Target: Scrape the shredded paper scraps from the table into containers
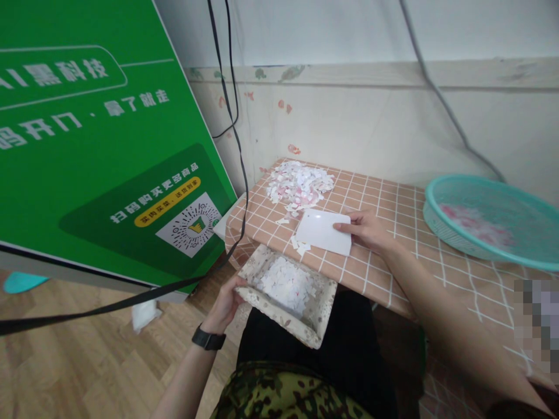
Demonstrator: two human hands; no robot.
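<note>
My left hand grips the left side of a patterned fabric box, tilted below the table's front edge. White paper scraps lie inside it. In my right hand is a flat white plastic scraper, pinched at its right end with the thumb on top. The scraper rests low over the tabletop, close to the edge. A heap of white and pink paper scraps sits just beyond it, and a few loose scraps lie at its left end.
A checked brown cloth covers the table. On the right stands a turquoise mesh basket with pink-white bits inside. A green cabinet rises at the left, with a black strap hanging in front. A wall runs behind the table.
</note>
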